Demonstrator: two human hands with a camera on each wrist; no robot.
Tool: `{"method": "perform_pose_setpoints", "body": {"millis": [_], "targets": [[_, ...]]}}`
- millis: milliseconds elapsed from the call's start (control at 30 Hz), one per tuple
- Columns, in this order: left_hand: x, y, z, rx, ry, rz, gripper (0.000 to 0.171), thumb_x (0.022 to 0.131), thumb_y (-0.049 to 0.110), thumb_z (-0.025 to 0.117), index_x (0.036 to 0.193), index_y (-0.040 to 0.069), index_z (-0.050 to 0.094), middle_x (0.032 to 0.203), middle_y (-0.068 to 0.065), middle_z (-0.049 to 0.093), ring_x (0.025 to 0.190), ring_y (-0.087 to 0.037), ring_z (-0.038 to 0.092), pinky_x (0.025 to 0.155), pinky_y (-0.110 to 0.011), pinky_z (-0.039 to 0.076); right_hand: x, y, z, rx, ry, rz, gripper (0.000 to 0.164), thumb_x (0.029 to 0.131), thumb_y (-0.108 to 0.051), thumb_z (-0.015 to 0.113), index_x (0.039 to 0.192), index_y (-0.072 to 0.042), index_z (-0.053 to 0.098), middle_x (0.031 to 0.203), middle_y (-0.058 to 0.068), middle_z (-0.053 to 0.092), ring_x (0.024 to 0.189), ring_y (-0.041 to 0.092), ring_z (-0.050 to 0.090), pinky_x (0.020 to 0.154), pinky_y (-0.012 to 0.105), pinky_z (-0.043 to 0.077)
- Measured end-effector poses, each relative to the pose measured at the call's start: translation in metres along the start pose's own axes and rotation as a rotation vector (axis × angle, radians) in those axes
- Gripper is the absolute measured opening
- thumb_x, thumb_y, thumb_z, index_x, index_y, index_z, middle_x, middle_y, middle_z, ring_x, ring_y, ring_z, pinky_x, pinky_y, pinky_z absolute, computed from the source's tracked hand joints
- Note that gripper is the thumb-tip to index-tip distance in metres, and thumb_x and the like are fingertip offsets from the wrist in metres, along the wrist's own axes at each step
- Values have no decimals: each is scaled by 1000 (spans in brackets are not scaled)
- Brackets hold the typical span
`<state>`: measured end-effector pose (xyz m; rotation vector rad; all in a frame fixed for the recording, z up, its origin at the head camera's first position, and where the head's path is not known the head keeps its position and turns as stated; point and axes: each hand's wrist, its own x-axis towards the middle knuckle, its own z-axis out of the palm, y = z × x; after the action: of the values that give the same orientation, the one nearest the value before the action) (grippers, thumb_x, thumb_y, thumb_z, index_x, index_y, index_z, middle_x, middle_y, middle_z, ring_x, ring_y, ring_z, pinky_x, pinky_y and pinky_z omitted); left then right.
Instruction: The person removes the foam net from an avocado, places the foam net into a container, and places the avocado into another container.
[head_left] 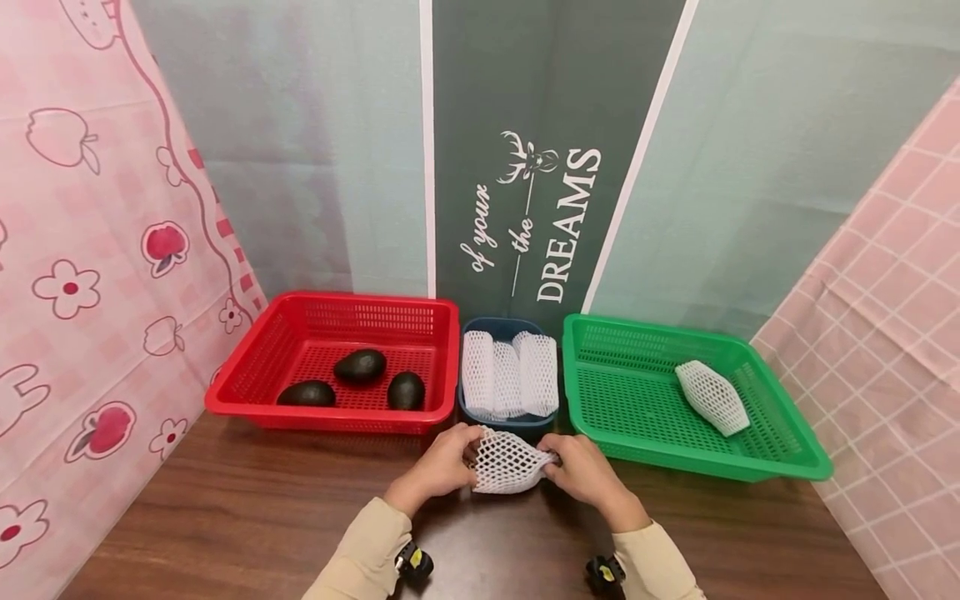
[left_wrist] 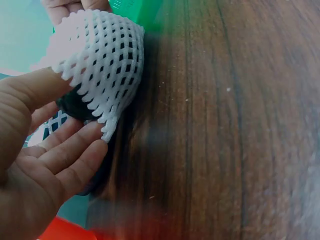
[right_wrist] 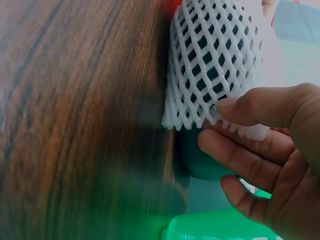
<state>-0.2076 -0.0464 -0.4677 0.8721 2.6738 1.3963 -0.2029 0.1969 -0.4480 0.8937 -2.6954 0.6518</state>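
A white foam net sleeve [head_left: 510, 461] is held between both hands over the table's near middle. A dark avocado [left_wrist: 75, 104] shows inside its left mouth in the left wrist view. My left hand [head_left: 442, 462] grips that mouth, thumb on the upper rim and fingertips at the lower edge. At the other end, my right hand [head_left: 583, 471] pinches the gathered net; in the right wrist view, thumb and index finger meet at its toothed edge. Just behind, a blue basket [head_left: 510, 325] contains several white foam net sleeves [head_left: 538, 375].
To the left stands a red basket [head_left: 333, 421] with three dark avocados [head_left: 360, 365]. A green basket [head_left: 630, 392] on the right holds one net-wrapped fruit [head_left: 711, 397]. All three baskets line the back of the brown wooden table [head_left: 300, 500], against a printed cloth backdrop.
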Motion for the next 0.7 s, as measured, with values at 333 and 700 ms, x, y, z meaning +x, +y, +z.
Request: {"method": "perform_pose_setpoints", "body": {"millis": [333, 700], "targets": [[-2, -2, 2, -13, -9, 8, 48, 56, -13, 67, 100, 5, 63, 85, -1, 64, 76, -9, 60, 62, -22, 48, 0, -2, 0, 10, -11, 9, 18, 66, 0, 69, 78, -13, 65, 68, -9, 58, 57, 3, 43, 51, 22, 38], [-8, -5, -2, -38, 26, 7, 44, 59, -10, 66, 101, 2, 61, 87, -5, 63, 75, -14, 61, 62, -22, 49, -6, 0, -2, 3, -5, 77, 14, 68, -3, 71, 73, -15, 66, 64, -14, 53, 53, 1, 39, 48, 20, 34]]}}
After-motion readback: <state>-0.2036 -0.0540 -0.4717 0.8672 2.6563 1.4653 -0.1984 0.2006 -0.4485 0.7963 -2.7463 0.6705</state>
